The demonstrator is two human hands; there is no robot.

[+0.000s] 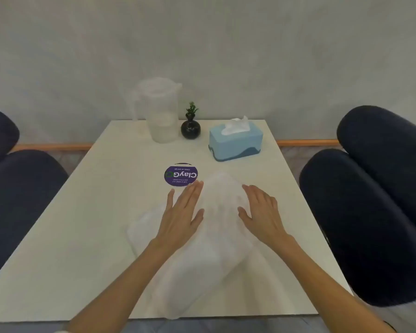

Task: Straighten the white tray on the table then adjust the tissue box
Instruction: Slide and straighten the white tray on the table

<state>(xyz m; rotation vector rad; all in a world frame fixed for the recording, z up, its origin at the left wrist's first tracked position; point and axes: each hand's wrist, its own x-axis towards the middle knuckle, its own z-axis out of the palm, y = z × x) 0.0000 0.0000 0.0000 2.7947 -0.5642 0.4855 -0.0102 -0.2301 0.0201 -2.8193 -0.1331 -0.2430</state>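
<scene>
A white tray [197, 265] lies skewed on the pale table [87, 224], its long side running diagonally from near left to far right. My left hand [181, 212] is flat with fingers spread over the tray's far left part. My right hand [262, 212] is spread over its far right edge. Neither hand grips anything. A blue tissue box [235, 143] with a white tissue sticking up stands at the far right of the table, turned slightly off square.
A clear plastic jug [160, 111] and a small black vase with a green plant [190, 127] stand at the table's far edge. A round purple sticker [181, 175] lies mid-table. Dark blue seats flank the table on the left [17, 188] and right [370, 200].
</scene>
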